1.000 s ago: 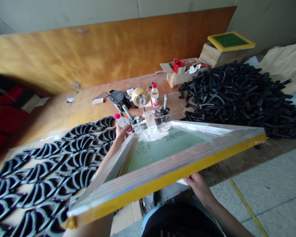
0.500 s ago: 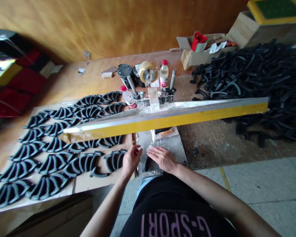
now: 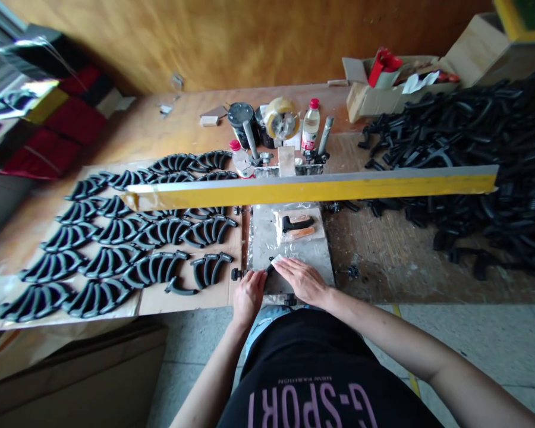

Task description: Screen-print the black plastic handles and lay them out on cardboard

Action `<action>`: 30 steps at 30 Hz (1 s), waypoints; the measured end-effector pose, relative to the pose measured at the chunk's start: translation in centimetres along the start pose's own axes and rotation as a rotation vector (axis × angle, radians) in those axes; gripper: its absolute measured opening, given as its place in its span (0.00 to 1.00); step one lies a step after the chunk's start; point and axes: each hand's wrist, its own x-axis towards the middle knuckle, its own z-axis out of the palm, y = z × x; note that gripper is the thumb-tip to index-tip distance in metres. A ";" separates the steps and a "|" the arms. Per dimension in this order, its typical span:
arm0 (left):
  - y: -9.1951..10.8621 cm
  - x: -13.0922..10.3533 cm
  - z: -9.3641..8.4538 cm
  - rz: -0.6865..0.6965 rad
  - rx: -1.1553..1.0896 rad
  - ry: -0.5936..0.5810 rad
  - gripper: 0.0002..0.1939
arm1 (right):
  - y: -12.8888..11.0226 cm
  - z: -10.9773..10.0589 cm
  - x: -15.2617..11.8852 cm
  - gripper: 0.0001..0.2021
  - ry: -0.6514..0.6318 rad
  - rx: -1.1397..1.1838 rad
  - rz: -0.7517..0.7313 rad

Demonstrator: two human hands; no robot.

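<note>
My left hand (image 3: 248, 292) is closed around the lower end of a black curved handle (image 3: 270, 267), low over the near part of a grey metal plate (image 3: 261, 235). The fingers of my right hand (image 3: 303, 278) lie close together and press a small white piece (image 3: 277, 260), cloth or paper, by the upper end of that handle. Farther up the plate, another black handle (image 3: 298, 223) rests on a jig with an orange-brown strip (image 3: 303, 232). A long yellow-edged frame (image 3: 312, 186) spans above the plate.
Rows of black handles (image 3: 160, 276) lie on cardboard at the left. A large heap of similar parts (image 3: 468, 137) fills the right. Behind the frame stand a tape roll (image 3: 282, 119), bottles (image 3: 311, 126) and a dark tub (image 3: 241, 123). An open carton (image 3: 361, 104) is at the back right.
My left hand has come to grip the handle. A white piece now shows at my right fingertips. The frame appears higher in view, uncovering the handle on the jig; the camera view has shifted too.
</note>
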 end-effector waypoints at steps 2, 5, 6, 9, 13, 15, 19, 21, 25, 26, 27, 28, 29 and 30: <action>0.0 -0.1 0.1 -0.006 0.010 0.002 0.22 | -0.1 0.2 1.0 0.24 -0.004 -0.018 0.004; 0.1 -0.1 0.2 -0.013 0.027 0.004 0.22 | 0.1 0.0 0.5 0.23 -0.002 -0.019 -0.027; 0.1 -0.1 0.2 -0.016 0.029 0.005 0.22 | 0.2 -0.3 -0.1 0.22 -0.010 -0.018 -0.044; 0.3 -0.1 0.1 -0.028 0.028 0.006 0.21 | 0.6 -1.7 -1.9 0.19 -0.054 -0.021 -0.089; 0.5 -0.2 -0.1 -0.038 0.024 0.024 0.21 | 0.8 -2.8 -0.7 0.18 -0.001 -0.023 -0.113; 0.5 -0.3 0.1 -0.031 0.028 0.037 0.22 | 0.7 -2.3 1.1 0.18 0.034 -0.034 -0.120; -0.3 -0.3 1.0 -0.005 0.029 0.097 0.21 | 0.6 -1.1 2.2 0.17 -0.048 -0.049 -0.153; -0.9 -0.4 1.5 0.021 0.022 0.144 0.21 | 0.8 -1.2 0.8 0.17 -0.108 -0.026 -0.195; -1.8 -0.4 2.1 0.069 0.018 0.198 0.19 | 2.9 -3.5 -3.1 0.18 -0.089 0.164 -0.130; -2.0 -0.4 2.2 0.071 0.018 0.203 0.18 | 4.0 -4.3 -3.7 0.17 -0.033 0.249 -0.032; -2.2 -0.4 2.2 0.071 0.016 0.207 0.18 | 5.5 -5.1 -4.1 0.17 0.049 0.359 0.099; -2.3 -0.3 2.3 0.069 0.014 0.211 0.17 | 7.4 -6.0 -4.2 0.16 0.150 0.478 0.242; -2.5 -0.3 2.3 0.066 0.012 0.215 0.17 | 9.5 -6.9 -4.0 0.16 0.255 0.592 0.371; -2.6 -0.3 2.4 0.061 0.011 0.221 0.16 | 11.8 -7.8 -3.5 0.16 0.356 0.686 0.477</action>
